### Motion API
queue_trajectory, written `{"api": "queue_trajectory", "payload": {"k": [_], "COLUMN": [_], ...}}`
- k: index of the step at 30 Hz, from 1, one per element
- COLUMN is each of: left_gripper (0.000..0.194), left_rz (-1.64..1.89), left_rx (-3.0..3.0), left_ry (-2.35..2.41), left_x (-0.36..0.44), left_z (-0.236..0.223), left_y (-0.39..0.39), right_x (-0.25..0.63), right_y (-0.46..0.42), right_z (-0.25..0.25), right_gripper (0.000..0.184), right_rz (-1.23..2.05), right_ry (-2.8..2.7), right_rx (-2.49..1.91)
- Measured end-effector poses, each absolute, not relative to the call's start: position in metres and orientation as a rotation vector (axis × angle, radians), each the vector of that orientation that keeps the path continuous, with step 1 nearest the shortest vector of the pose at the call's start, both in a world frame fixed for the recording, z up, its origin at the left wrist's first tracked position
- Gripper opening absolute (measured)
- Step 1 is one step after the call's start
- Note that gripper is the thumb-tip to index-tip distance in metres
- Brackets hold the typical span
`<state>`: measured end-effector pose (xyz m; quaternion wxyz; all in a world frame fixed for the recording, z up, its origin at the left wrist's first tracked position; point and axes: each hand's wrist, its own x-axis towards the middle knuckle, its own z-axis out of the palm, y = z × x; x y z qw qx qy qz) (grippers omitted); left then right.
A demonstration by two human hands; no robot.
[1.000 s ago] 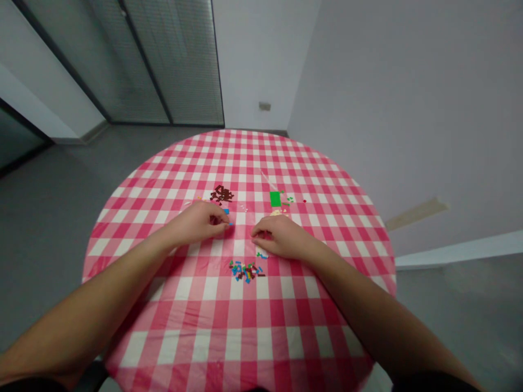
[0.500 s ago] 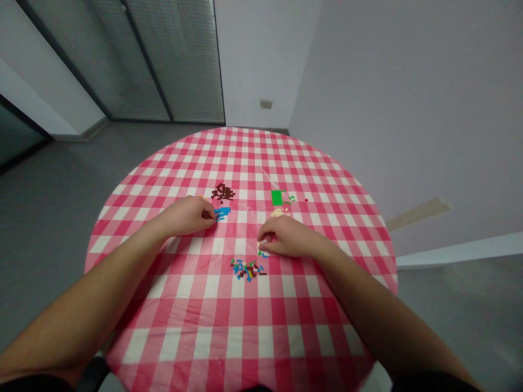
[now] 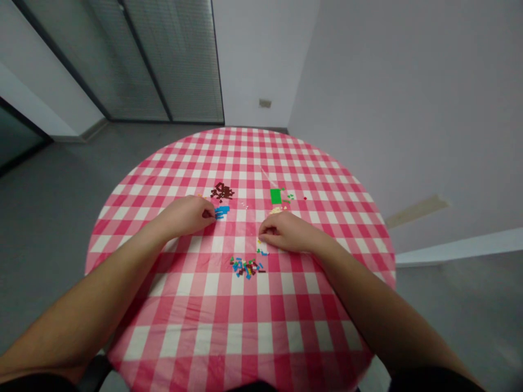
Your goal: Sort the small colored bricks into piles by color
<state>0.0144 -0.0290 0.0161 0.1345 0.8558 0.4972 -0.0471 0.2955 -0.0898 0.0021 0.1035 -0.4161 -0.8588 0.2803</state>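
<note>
My left hand [image 3: 191,215] is closed, its fingertips at the edge of a group of blue building bricks [image 3: 222,211]. Whether a brick sits between those fingers is hidden. My right hand [image 3: 286,231] is also closed, thumb and fingers pressed together, just above a few small loose pieces [image 3: 263,252] in blue, green and yellow. Anything in its pinch is too small to make out. Cream pieces [image 3: 277,209] lie right behind my right hand. Nearer to me is a mixed pile of small bricks [image 3: 246,267] in blue, brown, green and yellow.
Dark brown bricks [image 3: 222,191] are heaped beyond the blue ones. A green plate [image 3: 275,196] lies at the back right, with small green pieces [image 3: 290,196] and a single red piece [image 3: 305,198] beside it. The round table [image 3: 229,337] wears a red-and-white checked cloth.
My right hand has lifted slightly away from me, uncovering the small blue, green and yellow pieces beneath it. The left hand stays at the blue bricks.
</note>
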Motion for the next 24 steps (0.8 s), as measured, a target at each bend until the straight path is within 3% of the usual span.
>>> {"api": "queue_trajectory", "payload": {"k": [8,24], "left_gripper": [0.022,0.023], "left_rz": [-0.034,0.030], "left_rx": [2.438,2.280], "left_ry": [1.399,1.409], "left_x": [0.014,0.008], "left_z": [0.014,0.024], "left_y": [-0.028,-0.026], "right_x": [0.298,0.281], "right_y": [-0.091,-0.104], "right_z": [0.000,0.010], "right_gripper": [0.012,0.019], "right_rz": [1.032,0.851], "right_ry": [-2.535,-2.674], "right_rx": [-1.123,-1.159]}}
